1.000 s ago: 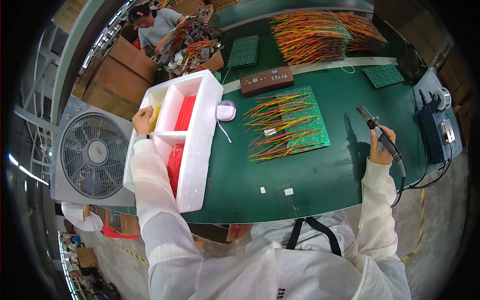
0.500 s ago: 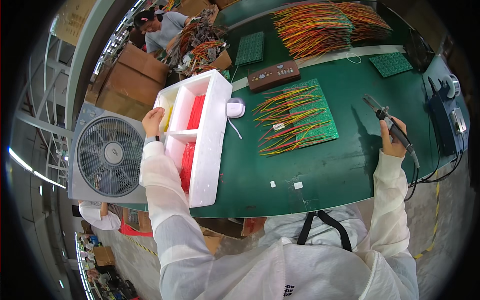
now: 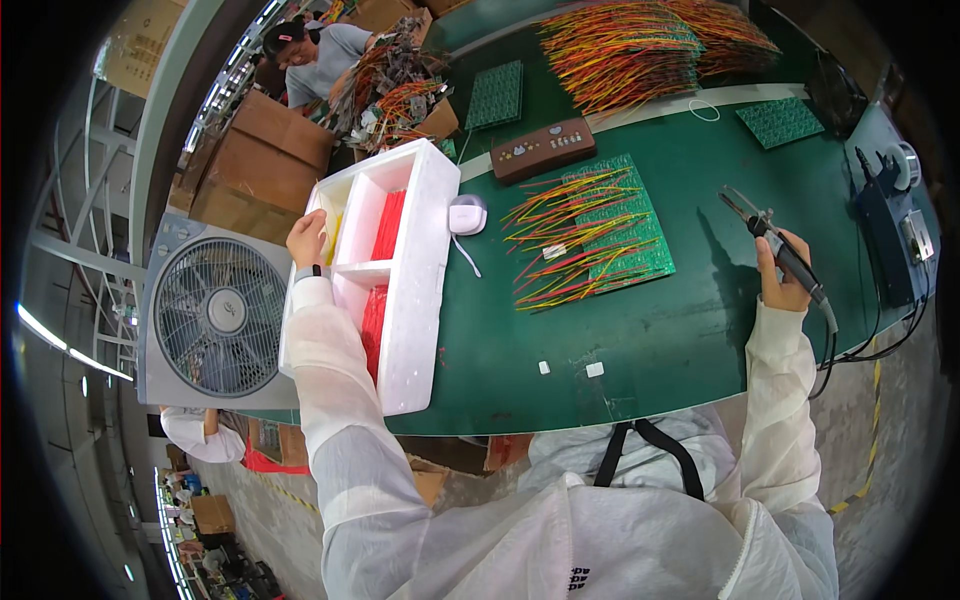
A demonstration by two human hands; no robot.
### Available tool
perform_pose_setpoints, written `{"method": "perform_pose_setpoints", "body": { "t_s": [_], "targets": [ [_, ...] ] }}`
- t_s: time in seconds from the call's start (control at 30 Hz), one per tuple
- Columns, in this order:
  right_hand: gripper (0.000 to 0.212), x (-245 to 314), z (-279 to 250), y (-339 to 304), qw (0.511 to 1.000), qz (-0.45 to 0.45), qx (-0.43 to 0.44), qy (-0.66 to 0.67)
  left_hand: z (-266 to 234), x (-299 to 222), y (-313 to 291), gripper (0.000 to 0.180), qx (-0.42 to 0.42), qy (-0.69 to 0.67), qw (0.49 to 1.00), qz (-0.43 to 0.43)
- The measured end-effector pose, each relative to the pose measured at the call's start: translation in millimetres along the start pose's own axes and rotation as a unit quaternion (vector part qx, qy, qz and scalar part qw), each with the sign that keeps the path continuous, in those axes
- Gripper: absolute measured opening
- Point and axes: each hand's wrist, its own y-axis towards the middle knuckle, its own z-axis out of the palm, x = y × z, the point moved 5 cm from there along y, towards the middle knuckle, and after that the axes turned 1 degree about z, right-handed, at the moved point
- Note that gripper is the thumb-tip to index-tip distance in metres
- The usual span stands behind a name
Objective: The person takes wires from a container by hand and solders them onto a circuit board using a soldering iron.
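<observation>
My left hand (image 3: 306, 240) is at the left rim of a white foam box (image 3: 412, 330), its fingers pinched together; what they hold is too small to make out. Yellow wires (image 3: 336, 228) lie in the compartment beside it, and red wires (image 3: 390, 226) fill the neighbouring ones. In my right hand (image 3: 784, 275) is a soldering iron (image 3: 790, 258) with a metal guide by its tip, raised over the right of the table. Between the hands lies a green circuit board panel (image 3: 640, 235), with red and yellow wires (image 3: 560, 240) sticking out leftward in rows.
A brown case (image 3: 543, 151) and a small white device (image 3: 467, 214) lie near the panel. Bundles of wired boards (image 3: 625, 55) are piled at the back. A blue soldering station (image 3: 895, 235) stands right, a fan (image 3: 222, 312) left. Across the table sits a person (image 3: 325, 62).
Little differs. My left hand has shifted very slightly at the foam box with its fingers still pinched. My right hand keeps the soldering iron in nearly the same place.
</observation>
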Motion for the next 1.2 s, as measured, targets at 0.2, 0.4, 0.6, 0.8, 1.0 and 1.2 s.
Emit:
{"method": "perform_pose_setpoints", "body": {
  "t_s": [0.2, 0.4, 0.6, 0.8, 1.0, 1.2],
  "targets": [
    [0.021, 5, 3, 1, 1.0, -0.015, 0.013, -0.011, -8, -17, -1, 0.024, -0.021, 0.034, 0.996, 0.076],
    [0.023, 13, 7, -2, 1.0, -0.016, 0.024, -0.009, 129, -135, -137, 0.041, 0.172, -0.307, 0.929, 0.112],
    [0.023, 17, 9, -6, 0.999, -0.042, 0.032, -0.008, 239, -117, -269, 0.036, 0.309, -0.422, 0.852, -0.004],
    [0.023, 23, 9, -10, 0.997, -0.055, 0.054, -0.011, 272, -71, -320, 0.02, 0.261, -0.077, 0.95, 0.151],
    [0.024, 21, 8, -10, 0.995, -0.058, 0.077, -0.029, 285, -69, -346, 0.011, 0.281, 0.077, 0.894, 0.341],
    [0.026, 19, 10, -12, 0.995, -0.055, 0.083, -0.031, 286, -67, -348, 0.009, 0.254, 0.069, 0.894, 0.362]
  ]
}}
